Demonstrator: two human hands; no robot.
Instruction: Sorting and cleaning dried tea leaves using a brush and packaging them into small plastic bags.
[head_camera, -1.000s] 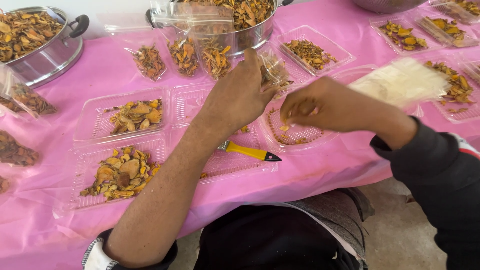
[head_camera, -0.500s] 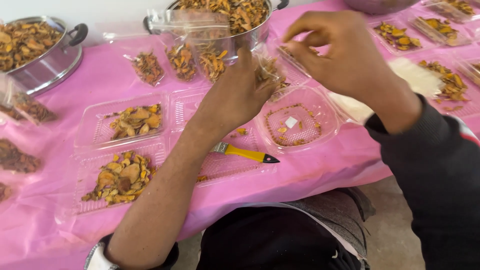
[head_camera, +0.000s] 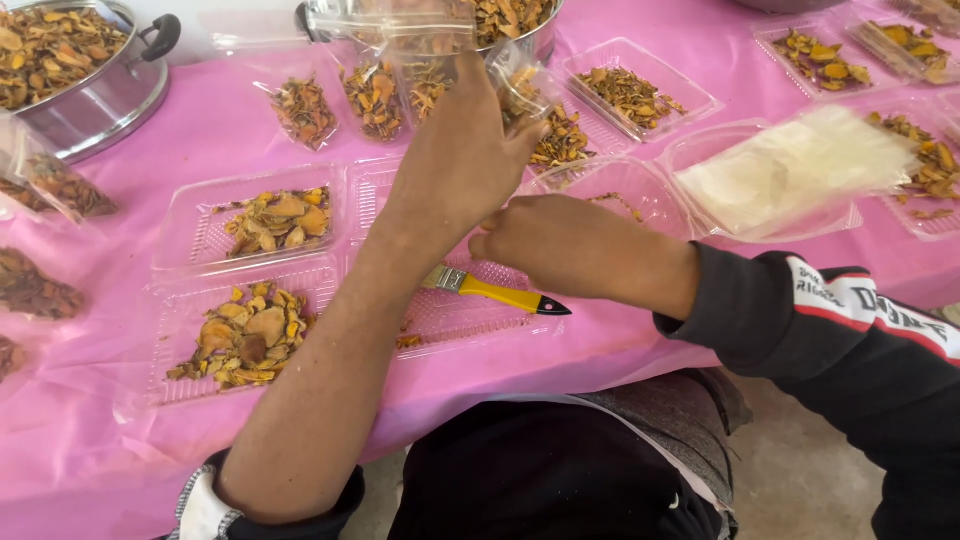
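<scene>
The left hand (head_camera: 462, 150) pinched a small clear bag (head_camera: 520, 85) of dried slices at its top, while the right hand (head_camera: 560, 245) hung loosely curled just below it, seemingly empty, though its fingertips were hidden. With so light a grip, the bag might have tipped and spilled slices onto the pink tablecloth (head_camera: 130, 150) or the open clear tray (head_camera: 610, 185) beneath.

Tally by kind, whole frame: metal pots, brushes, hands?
metal pots: 2
yellow-handled brush: 1
hands: 2, left hand and right hand
Total: 5
</scene>
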